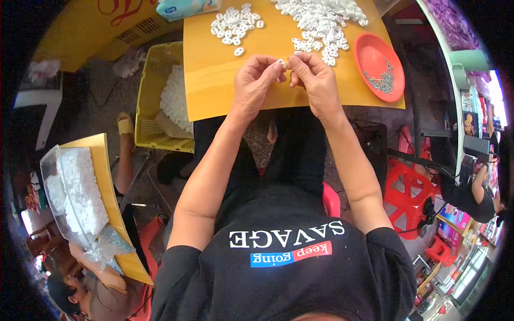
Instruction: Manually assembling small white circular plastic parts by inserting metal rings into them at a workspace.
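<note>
My left hand (256,80) and my right hand (315,79) meet over the yellow table (214,80), fingertips pinched together on a small white plastic piece (282,63). Just beyond the fingers lies a big heap of white plastic pieces (321,21). A smaller group of white pieces (233,25) is spread at the far left of the table. An orange dish (369,53) holding small metal parts (381,81) sits at the right edge, close to my right hand.
A yellow crate (147,101) of white pieces stands on the floor left of the table. At lower left another person (91,289) sits by a yellow board (104,176) with a clear bag of white pieces. Red plastic stools (409,192) stand to the right.
</note>
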Demonstrator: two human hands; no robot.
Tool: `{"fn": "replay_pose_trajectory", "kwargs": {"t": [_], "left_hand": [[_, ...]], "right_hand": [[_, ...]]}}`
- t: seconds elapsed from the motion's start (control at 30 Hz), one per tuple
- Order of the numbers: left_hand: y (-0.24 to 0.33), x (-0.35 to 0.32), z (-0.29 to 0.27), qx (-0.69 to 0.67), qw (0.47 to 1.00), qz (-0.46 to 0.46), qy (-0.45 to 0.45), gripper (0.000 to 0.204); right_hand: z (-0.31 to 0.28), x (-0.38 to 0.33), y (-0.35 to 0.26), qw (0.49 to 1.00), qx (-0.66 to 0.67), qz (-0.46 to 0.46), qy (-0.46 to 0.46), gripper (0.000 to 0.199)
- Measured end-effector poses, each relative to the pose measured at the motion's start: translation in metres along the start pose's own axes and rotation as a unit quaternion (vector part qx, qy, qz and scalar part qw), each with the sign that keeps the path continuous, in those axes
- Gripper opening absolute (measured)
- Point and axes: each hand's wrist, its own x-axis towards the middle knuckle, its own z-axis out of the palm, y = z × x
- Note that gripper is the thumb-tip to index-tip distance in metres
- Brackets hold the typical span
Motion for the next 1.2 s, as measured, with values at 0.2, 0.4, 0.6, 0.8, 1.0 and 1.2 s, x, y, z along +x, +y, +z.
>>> {"fn": "replay_pose_trajectory", "kwargs": {"t": [0.2, 0.4, 0.6, 0.8, 1.0, 1.2], "left_hand": [[-0.001, 0.000, -0.001, 0.021, 1.000, 0.010, -0.006, 0.017], [-0.005, 0.000, -0.003, 0.012, 1.000, 0.020, -0.005, 0.017], [-0.003, 0.000, -0.001, 0.017, 1.000, 0.016, -0.010, 0.017], [-0.004, 0.001, -0.002, 0.008, 1.000, 0.012, -0.008, 0.017], [-0.003, 0.000, -0.001, 0.010, 1.000, 0.006, -0.002, 0.017], [-0.004, 0.001, -0.002, 0.024, 1.000, 0.006, -0.010, 0.017]], "right_hand": [[0.006, 0.000, 0.002, 0.999, 0.020, 0.022, 0.020, 0.017], [0.011, -0.001, 0.005, 1.000, 0.001, 0.011, 0.026, 0.017], [0.009, 0.001, 0.003, 0.997, 0.051, 0.022, 0.055, 0.016], [0.011, 0.000, 0.006, 0.999, 0.017, 0.000, 0.036, 0.016], [0.007, -0.001, 0.007, 0.998, -0.037, -0.016, 0.038, 0.016], [-0.009, 0.005, 0.002, 0.956, -0.267, -0.125, 0.013, 0.015]]}}
